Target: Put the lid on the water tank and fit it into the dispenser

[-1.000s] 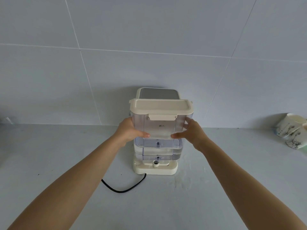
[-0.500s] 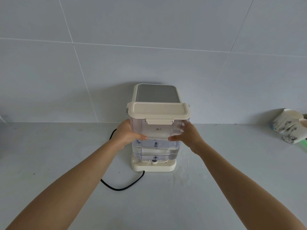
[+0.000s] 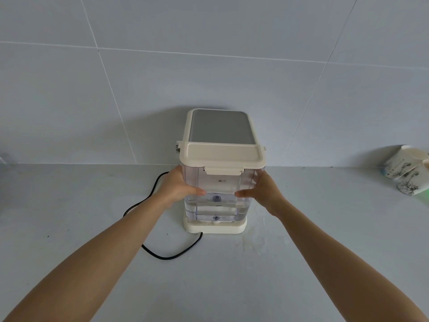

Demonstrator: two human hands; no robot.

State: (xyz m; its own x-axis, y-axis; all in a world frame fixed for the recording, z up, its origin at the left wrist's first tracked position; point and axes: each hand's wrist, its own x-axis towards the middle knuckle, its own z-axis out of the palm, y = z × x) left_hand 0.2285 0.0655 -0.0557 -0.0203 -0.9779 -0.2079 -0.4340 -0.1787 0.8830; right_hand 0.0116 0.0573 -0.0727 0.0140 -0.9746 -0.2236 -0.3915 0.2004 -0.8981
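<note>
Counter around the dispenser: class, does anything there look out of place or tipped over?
Yes. Two cups lie tipped on their sides at the far right of the counter, by the wall. The cord loops loosely in front of the dispenser.

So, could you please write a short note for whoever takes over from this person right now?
Left hand: grip on the tank's left side.
Right hand: grip on its right side.
Water tank: upright on the dispenser base, water low inside.
Done: lid is on, front clip down.
Left: check the tank is pushed fully home, then let go.
Mind the cord in front and the cups far right.
</note>
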